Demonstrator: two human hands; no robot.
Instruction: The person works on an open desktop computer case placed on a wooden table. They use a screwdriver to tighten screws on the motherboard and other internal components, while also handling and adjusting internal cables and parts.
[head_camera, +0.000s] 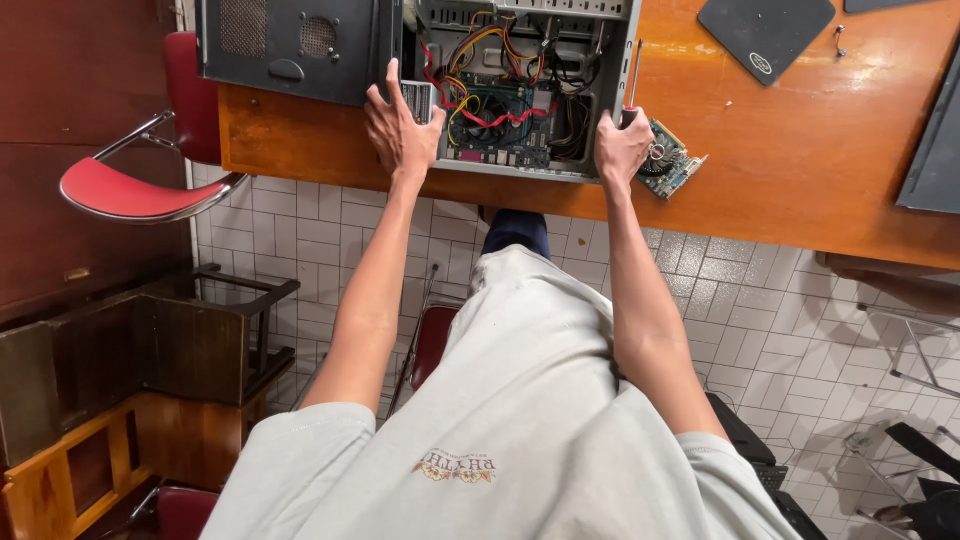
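Orange-brown wooden desk (800, 150), far side, above white tiled floor (760, 320). Open grey metal computer case (520, 90) at the desk's near edge, coloured cables inside. Red padded chair (130, 190), left. Dark square mouse pad (765, 30), far right. Green circuit card (672, 162) beside the case. Left hand (402, 125): spread flat on the case's left rim. Right hand (622, 148): closed around a black-handled screwdriver (631, 85).

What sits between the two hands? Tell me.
In the head view, the open computer case lies between the left hand and right hand: its green board and tangled wires.
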